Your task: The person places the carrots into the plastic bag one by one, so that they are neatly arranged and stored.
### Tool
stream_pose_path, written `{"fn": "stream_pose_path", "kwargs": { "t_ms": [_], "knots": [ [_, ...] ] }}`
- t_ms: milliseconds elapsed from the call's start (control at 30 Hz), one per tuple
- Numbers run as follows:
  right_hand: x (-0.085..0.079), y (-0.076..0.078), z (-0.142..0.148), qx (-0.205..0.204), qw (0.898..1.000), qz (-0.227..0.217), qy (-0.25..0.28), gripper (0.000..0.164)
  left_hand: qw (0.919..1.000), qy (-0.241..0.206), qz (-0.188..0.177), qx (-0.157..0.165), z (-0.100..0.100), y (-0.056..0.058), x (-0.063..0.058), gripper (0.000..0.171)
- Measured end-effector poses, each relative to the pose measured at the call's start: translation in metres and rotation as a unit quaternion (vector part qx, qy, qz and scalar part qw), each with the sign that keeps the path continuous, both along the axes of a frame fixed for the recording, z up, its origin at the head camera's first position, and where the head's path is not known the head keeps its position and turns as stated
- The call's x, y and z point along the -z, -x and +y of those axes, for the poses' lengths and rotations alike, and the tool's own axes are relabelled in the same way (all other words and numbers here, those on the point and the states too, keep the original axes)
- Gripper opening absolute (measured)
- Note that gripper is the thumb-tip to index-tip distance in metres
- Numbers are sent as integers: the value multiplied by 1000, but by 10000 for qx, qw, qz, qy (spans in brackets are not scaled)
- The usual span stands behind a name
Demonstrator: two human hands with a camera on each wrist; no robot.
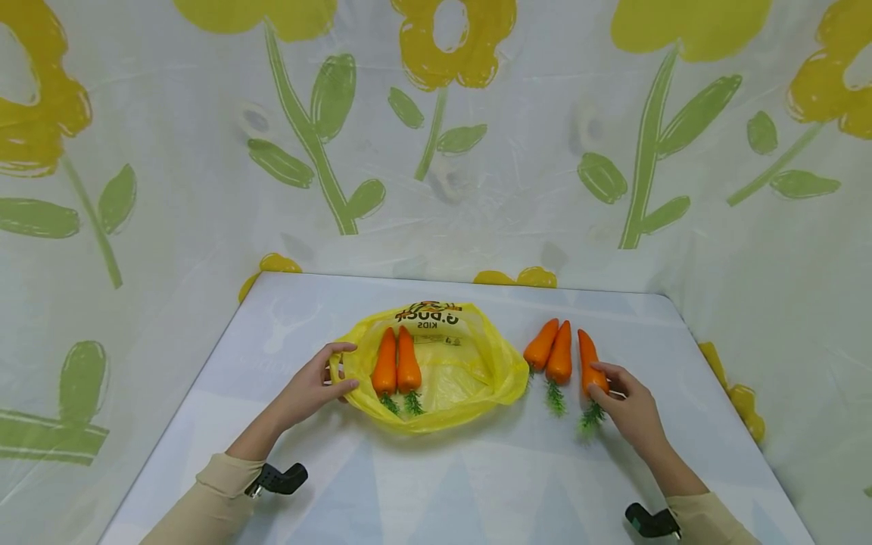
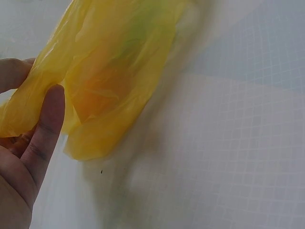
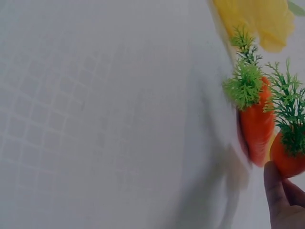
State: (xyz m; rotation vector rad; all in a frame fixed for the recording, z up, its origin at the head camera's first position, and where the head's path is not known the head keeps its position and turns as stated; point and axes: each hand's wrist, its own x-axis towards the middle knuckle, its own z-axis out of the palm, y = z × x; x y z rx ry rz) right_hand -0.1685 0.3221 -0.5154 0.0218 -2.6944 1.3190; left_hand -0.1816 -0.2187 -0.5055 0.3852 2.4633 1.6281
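A yellow plastic bag [image 1: 463, 386] lies spread with its mouth wide, two orange carrots [image 1: 385, 363] with green tops inside it. My left hand [image 1: 306, 393] holds the bag's left rim; in the left wrist view the thumb [image 2: 50, 112] lies against the yellow film. On the right, my right hand [image 1: 633, 412] pinches the rightmost carrot [image 1: 587, 354] between thumb and fingers, its leafy top towards me. Two more carrots [image 1: 560, 356] lie side by side between that one and the bag. The right wrist view shows the pinched carrot [image 3: 286, 155] close to another carrot [image 3: 257, 129].
All of this rests on a white table [image 1: 436, 492] with pale blue triangle shapes. Behind and at the sides hangs a white curtain [image 1: 531, 189] printed with yellow flowers. A small black device [image 1: 279, 479] is strapped at each wrist.
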Motion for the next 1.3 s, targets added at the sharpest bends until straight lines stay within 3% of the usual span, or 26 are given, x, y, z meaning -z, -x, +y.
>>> {"fn": "stream_pose_path", "kwargs": {
  "t_ms": [567,1300],
  "knots": [
    [-10,1,-11,-274,9990,297,186,43,10000,-42,-17,-12,0,1,0,64],
    [-21,-1,-33,-770,9945,361,604,40,10000,-13,-45,-15,0,0,-1,65]
  ]
}}
